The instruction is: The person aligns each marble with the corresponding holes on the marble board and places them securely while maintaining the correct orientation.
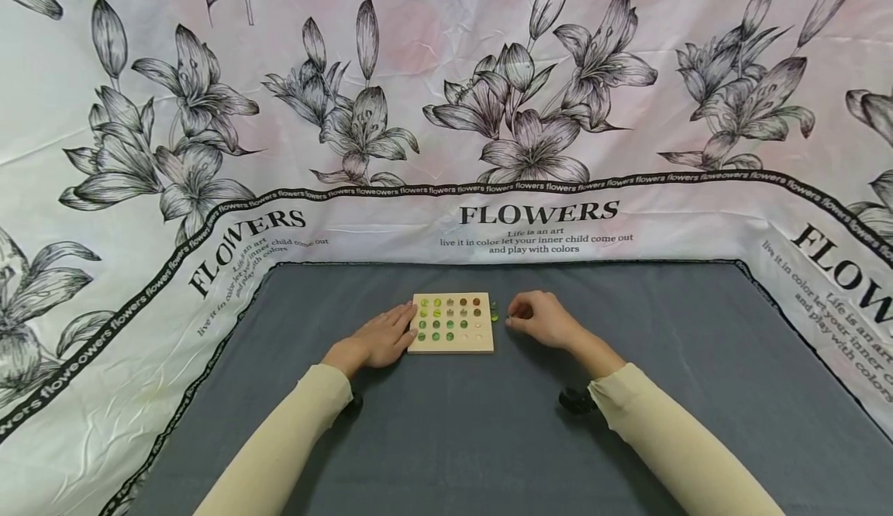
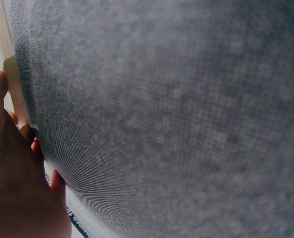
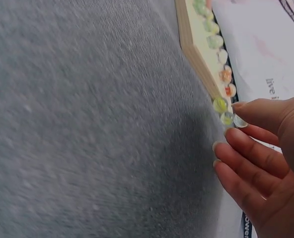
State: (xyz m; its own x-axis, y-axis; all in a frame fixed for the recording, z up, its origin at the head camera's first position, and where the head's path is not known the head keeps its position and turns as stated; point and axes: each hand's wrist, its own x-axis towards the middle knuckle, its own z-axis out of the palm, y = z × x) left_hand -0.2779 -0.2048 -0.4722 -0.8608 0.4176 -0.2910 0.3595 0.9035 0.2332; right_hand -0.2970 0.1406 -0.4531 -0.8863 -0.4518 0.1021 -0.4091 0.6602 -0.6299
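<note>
A light wooden board [image 1: 460,345] with rows of round hollows lies flat on the grey cloth. Yellow-green, green, clear and reddish-brown glass marbles [image 1: 436,325] fill most hollows; a few at the lower right hold none. Along the board's left edge rests my left hand [image 1: 380,338], its fingers fairly straight and touching the wood. To the right of the board, my right hand [image 1: 544,318] pinches a pale clear marble [image 3: 241,122] between thumb and forefinger. Two yellow-green marbles [image 3: 220,104] sit on the cloth between that hand and the board.
Grey cloth [image 1: 446,431] covers the work surface. Behind and at the sides rises white fabric [image 1: 391,229] printed with black flowers and lettering. A dark device [image 1: 576,400] shows under the right wrist.
</note>
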